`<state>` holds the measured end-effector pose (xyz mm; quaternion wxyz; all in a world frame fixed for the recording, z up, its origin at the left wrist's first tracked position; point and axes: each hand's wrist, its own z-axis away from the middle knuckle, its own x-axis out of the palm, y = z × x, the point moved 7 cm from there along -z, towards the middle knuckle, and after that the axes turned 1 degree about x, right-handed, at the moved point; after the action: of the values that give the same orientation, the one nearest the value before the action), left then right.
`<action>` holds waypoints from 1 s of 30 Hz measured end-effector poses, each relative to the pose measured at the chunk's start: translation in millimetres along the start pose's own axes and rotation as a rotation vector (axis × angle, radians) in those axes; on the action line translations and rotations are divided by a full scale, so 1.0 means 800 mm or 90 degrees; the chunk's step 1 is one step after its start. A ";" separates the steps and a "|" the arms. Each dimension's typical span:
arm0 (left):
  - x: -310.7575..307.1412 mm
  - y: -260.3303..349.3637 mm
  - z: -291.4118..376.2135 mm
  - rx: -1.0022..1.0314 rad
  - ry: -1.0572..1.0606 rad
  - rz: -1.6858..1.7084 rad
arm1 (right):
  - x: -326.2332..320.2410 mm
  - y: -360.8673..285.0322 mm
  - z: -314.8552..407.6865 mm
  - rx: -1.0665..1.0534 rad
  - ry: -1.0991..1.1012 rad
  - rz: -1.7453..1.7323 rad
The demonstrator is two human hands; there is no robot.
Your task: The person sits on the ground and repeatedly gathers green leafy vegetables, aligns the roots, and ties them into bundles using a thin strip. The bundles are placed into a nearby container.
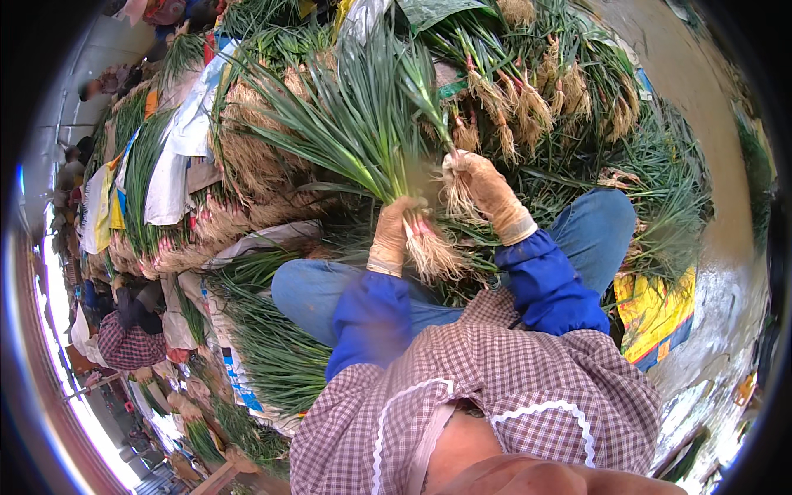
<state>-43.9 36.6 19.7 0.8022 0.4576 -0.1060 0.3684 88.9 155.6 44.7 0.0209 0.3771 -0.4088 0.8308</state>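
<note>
My left hand (394,232), in a tan glove, is closed around a bunch of green garlic (377,142), just above its pinkish bulbs. Its long leaves fan up and to the left, and pale roots hang to the lower right. My right hand (479,179), gloved too, grips a smaller bunch of green garlic (433,99) near the roots, a little to the right of the large bunch. The two bunches are close together, and their leaves overlap near the top. Loose green stalks (544,185) lie below and behind my right hand.
Stacked garlic bundles (266,130) with dense roots stand at the left, partly under white plastic sacks (192,124). More bundles (532,99) lie ahead. A yellow printed sack (656,315) is on the wet floor (724,322) at the right. Another person (131,340) in a checked garment is at the far left.
</note>
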 end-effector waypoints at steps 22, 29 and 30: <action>-0.008 0.018 0.011 -0.006 0.051 0.098 | -0.025 -0.019 0.049 -0.093 0.103 0.622; 0.059 -0.003 0.010 0.079 -0.285 -0.088 | 0.008 -0.021 0.075 -0.011 0.162 0.806; 0.057 -0.007 0.012 0.073 -0.270 -0.117 | 0.010 -0.031 0.072 -0.052 0.195 0.865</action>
<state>-6.4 49.9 44.7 0.7650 0.5770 -0.2091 0.1951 126.7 130.0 88.5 -0.4317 -0.0845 -0.5773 0.6879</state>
